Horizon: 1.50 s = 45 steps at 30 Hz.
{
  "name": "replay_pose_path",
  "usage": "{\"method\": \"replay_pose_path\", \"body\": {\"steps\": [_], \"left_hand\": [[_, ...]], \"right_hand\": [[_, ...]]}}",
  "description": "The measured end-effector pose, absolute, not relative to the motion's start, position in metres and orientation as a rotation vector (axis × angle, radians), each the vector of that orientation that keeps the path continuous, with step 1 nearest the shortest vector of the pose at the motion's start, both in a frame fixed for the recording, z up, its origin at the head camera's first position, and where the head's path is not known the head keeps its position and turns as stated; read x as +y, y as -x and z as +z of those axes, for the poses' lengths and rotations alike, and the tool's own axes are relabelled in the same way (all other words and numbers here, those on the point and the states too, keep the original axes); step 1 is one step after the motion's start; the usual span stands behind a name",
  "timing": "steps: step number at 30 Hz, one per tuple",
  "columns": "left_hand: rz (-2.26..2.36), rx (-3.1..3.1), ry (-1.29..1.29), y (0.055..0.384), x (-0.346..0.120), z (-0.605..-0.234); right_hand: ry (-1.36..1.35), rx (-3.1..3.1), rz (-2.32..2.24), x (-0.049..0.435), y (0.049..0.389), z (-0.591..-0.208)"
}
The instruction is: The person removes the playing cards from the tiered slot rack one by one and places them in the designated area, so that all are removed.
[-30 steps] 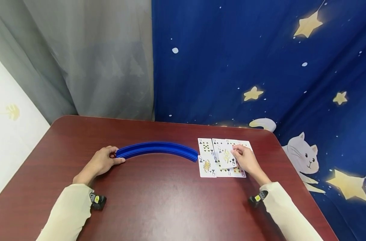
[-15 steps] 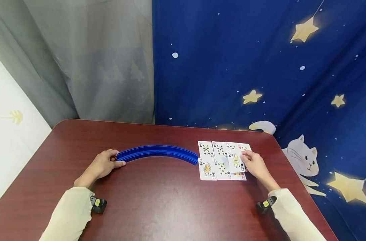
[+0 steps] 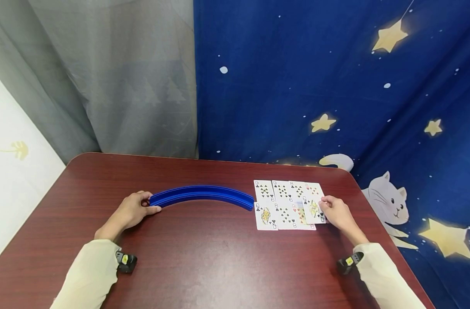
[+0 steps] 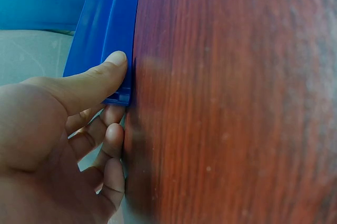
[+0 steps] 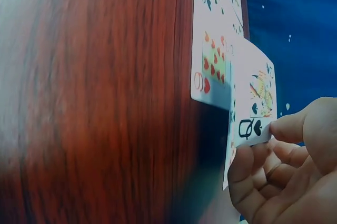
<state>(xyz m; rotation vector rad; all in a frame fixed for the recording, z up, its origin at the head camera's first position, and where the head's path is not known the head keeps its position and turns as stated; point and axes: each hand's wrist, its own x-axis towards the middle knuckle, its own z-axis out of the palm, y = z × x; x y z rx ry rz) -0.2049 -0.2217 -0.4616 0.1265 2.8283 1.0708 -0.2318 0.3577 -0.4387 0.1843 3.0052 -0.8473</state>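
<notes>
A curved blue plastic card holder (image 3: pixel 202 192) with a groove along it lies on the table. My left hand (image 3: pixel 130 210) grips its left end, the thumb (image 4: pixel 113 66) on top and the other fingers curled at the end. My right hand (image 3: pixel 338 212) pinches a queen of spades (image 3: pixel 313 209) by its right edge, between thumb and fingers. In the right wrist view this queen (image 5: pixel 258 100) stands off the table, tilted, beside a hearts card (image 5: pixel 213 58). In the head view it overlaps the right end of the laid-out cards and partly hides the hearts card.
Two rows of face-up playing cards lie right of the holder, with a queen of clubs (image 3: pixel 265 216) at lower left and black-suit cards (image 3: pixel 282 191) along the top. The brown table (image 3: pixel 204 266) ends at the back before grey and blue curtains (image 3: pixel 258 86).
My right hand has moved right with the queen of spades, from over the middle of the laid-out cards to their right end. The left hand and the holder stay in place.
</notes>
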Motion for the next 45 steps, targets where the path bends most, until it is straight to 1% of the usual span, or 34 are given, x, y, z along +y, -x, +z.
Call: {"method": "replay_pose_path", "body": {"steps": [20,27,34,39,45], "left_hand": [[1.063,2.852,-0.122,0.204,-0.223,-0.459],[1.059,2.861,-0.131,0.203,-0.225,-0.459],[1.060,2.866,-0.114,0.202,-0.225,-0.460],[1.073,2.862,-0.110,0.200,-0.225,-0.461],[1.078,2.853,-0.142,0.202,-0.225,-0.461]], "right_hand": [[-0.181,3.078,-0.576,0.385,0.231,-0.440],[-0.227,3.032,-0.490,0.385,0.231,-0.445],[-0.210,3.056,-0.458,0.381,0.232,-0.449],[-0.202,3.048,-0.462,0.380,0.232,-0.448],[-0.254,3.123,-0.515,0.376,0.232,-0.442]]}}
